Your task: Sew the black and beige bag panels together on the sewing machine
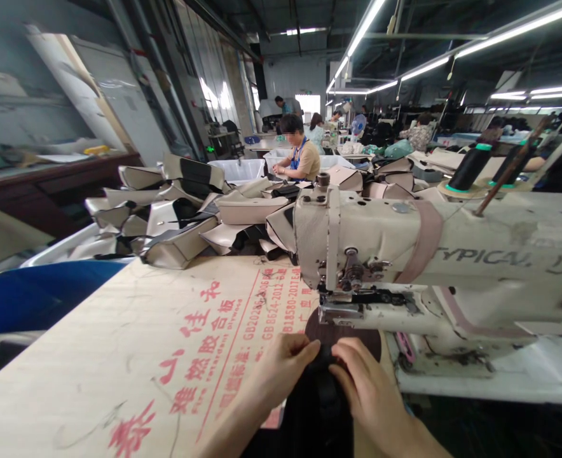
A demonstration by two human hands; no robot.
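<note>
My left hand and my right hand both pinch a piece of black fabric at the near edge of the table. The fabric lies just in front of the presser foot of a cream sewing machine. A dark round plate shows under the needle area. Fingers of both hands are closed on the fabric's top edge, close together.
A plywood board with red print covers the table to the left. A heap of beige and black sewn pieces lies at the far side. Thread cones stand behind the machine. A blue bin sits at left. Other people work at far tables.
</note>
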